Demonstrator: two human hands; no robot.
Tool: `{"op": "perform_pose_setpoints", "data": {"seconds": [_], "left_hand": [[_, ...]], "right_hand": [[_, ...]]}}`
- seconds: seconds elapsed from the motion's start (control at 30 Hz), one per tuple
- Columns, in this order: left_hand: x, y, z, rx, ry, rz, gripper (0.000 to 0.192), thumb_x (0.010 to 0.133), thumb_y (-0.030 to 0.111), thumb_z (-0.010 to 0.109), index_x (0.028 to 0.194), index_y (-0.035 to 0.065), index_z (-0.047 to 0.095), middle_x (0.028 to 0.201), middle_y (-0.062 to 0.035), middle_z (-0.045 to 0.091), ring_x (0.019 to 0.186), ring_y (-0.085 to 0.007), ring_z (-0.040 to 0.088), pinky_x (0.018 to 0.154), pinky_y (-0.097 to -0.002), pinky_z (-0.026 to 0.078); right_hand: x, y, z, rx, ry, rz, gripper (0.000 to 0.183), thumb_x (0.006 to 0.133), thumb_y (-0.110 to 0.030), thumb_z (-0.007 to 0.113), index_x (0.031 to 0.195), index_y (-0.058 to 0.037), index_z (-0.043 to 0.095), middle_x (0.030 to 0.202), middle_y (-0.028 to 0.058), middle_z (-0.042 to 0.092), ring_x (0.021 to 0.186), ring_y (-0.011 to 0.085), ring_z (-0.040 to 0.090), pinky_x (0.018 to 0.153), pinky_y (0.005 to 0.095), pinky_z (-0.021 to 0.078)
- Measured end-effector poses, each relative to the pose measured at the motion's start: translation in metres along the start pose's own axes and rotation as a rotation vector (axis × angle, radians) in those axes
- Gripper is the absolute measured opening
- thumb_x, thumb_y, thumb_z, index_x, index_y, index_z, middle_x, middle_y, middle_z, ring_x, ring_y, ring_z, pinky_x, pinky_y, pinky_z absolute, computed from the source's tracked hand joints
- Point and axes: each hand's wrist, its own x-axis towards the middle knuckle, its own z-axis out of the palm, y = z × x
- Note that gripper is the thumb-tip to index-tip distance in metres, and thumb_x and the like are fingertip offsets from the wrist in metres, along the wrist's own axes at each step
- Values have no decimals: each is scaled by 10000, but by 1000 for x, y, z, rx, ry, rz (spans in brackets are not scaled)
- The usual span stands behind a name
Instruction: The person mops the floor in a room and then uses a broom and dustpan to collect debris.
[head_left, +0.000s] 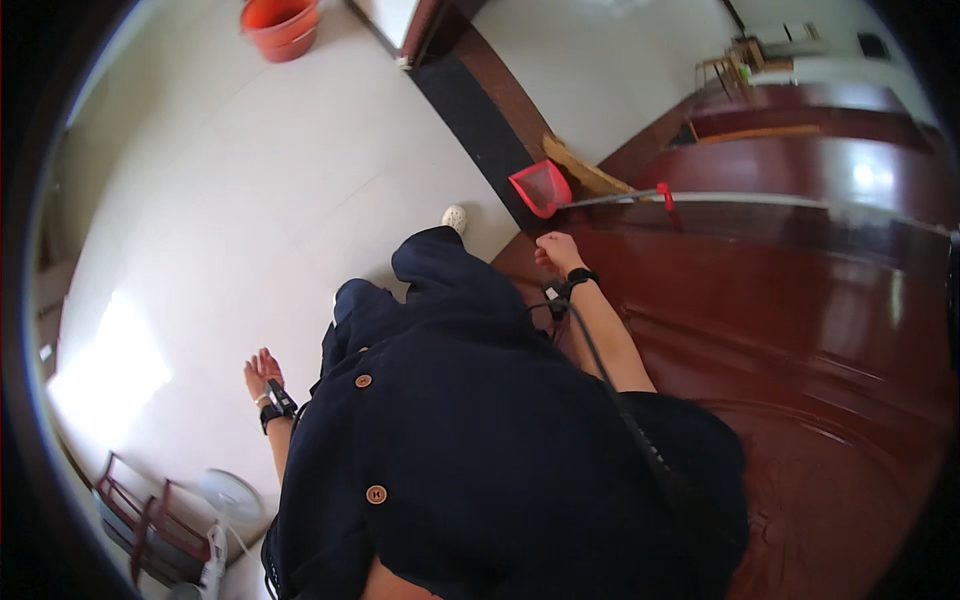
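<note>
My left hand (264, 373) hangs at my left side over the pale floor, its fingers apart and nothing in it. On the other side, my right hand (556, 253) is held out beside the dark red wooden panel (750, 300), fingers curled; no object shows in it. Both wrists wear black straps with small devices. Just beyond my right hand, a red dustpan (541, 189) with a long grey handle lies near the dark floor strip, and a yellowish broom (589, 172) is right behind it. One light-coloured shoe (454, 218) shows below my dark blue clothes.
An orange-red bucket (280, 30) stands on the floor at the top left. A doorway with a black threshold strip (472, 127) lies ahead. At the lower left are a fan (231, 495) and a dark wooden chair (142, 517). A black cable hangs by my right arm.
</note>
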Motion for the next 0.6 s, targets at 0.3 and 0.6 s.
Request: {"op": "perform_pose_setpoints", "data": {"seconds": [0.3, 0.6], "left_hand": [[-3, 115, 168, 336, 71, 4, 346, 923, 275, 362, 1134, 15, 449, 1147, -130, 538, 1027, -245, 553, 739, -332, 531], [-85, 4, 373, 907, -119, -199, 300, 872, 274, 525, 1077, 56, 512, 974, -121, 614, 873, -227, 624, 688, -306, 536]], "right_hand": [[62, -17, -81, 102, 668, -584, 141, 755, -159, 575, 789, -34, 631, 688, 97, 633, 644, 211, 623, 621, 321, 481], [33, -5, -163, -286, 856, -278, 215, 738, -209, 583, 866, -46, 639, 863, 171, 635, 843, 321, 602, 772, 390, 461]]}}
